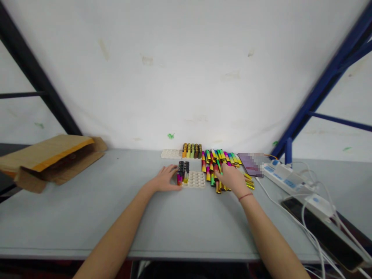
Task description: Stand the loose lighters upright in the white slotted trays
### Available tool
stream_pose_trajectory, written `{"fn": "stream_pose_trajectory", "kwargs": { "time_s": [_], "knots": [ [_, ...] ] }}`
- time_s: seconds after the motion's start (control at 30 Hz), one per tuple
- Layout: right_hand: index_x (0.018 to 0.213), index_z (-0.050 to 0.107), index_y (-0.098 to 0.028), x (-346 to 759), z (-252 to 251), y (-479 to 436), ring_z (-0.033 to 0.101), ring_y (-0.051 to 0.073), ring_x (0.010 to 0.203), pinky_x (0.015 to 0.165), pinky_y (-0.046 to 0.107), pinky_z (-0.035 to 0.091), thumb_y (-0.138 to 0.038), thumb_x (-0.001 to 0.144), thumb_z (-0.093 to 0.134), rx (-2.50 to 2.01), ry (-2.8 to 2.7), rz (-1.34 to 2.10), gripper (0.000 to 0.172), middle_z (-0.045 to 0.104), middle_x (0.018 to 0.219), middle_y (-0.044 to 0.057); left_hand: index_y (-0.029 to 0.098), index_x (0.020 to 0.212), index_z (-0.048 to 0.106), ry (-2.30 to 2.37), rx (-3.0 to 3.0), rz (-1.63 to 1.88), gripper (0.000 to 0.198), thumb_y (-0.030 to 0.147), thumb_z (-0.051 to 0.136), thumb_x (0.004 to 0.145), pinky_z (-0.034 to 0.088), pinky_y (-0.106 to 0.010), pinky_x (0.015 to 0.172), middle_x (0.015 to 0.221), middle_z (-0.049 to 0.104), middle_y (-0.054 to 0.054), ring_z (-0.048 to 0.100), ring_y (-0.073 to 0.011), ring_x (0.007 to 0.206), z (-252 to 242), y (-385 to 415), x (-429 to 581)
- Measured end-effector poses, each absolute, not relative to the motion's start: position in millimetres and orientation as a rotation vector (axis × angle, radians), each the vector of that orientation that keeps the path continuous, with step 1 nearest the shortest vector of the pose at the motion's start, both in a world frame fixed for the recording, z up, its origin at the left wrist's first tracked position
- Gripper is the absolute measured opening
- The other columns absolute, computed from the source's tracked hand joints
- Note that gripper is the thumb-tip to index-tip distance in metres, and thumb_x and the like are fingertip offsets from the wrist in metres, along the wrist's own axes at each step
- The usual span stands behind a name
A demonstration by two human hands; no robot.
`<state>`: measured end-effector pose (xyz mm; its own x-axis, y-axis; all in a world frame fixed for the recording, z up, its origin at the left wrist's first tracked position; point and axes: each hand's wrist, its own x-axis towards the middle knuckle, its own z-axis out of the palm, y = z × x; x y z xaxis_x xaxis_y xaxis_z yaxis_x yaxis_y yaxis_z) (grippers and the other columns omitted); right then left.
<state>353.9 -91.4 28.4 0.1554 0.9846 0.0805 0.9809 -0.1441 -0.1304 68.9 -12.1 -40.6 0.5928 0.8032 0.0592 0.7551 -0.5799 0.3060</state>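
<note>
Reaching into the heap of rainbow-plated lighters (210,170) with the right hand (231,179), pinch unclear, left hand (164,179) spread on the bench (58,221) beside upright lighters (182,173) on a dimpled white tray (196,180).

padded envelope (49,162) — left on table (87,217) | lighters (182,173) — on dimpled tray (196,179) | loose lighters (215,166) — right of tray | power strip (280,176) — far right

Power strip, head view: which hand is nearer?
Right hand: on the metallic lighters, left of the power strip. Left hand is much farther left, beyond the white tray.
</note>
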Motion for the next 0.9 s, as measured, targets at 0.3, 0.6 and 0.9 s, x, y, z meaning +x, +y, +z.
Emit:
{"fn": "stream_pose_trajectory", "kwargs": {
  "time_s": [0.3, 0.6, 0.9],
  "knots": [
    [0.106, 0.066, -0.004, 363, 18, -86, 0.068, 0.033, 0.097, 0.076, 0.034, 0.046, -0.027, 0.082, 0.057, -2.341, -2.028, 0.153, 0.034, 0.069, 0.105, 0.025, 0.020, 0.140, 0.045, 1.298, 2.587, 0.248, 0.086, 0.062, 0.070, 0.069, 0.016, -0.055, 0.117, 0.151, 0.038, -0.016, 0.033, -0.0381, 0.140, -41, -12, 69],
    [0.098, 0.061, -0.012, 374, 19, -80, 0.065, 0.027, 0.086, 0.071, 0.030, 0.042, -0.031, 0.088, 0.046, -2.173, -1.839, 0.225, 0.026, 0.069, 0.090, 0.016, 0.021, 0.139, 0.046, 1.280, 2.603, 0.288, 0.086, 0.062, 0.071, 0.068, 0.019, -0.054, 0.117, 0.149, 0.040, -0.014, 0.035, -0.0381, 0.138, -42, -11, 68],
    [0.079, 0.041, -0.025, 351, 3, -75, 0.052, 0.016, 0.062, 0.063, 0.028, 0.043, -0.055, 0.090, 0.042, -1.309, -1.557, 0.788, 0.031, 0.051, 0.065, -0.003, 0.017, 0.140, 0.046, 1.294, 2.598, 0.258, 0.088, 0.063, 0.069, 0.068, 0.019, -0.051, 0.117, 0.150, 0.039, -0.016, 0.034, -0.0387, 0.138, -39, -13, 69]
  ]
}}
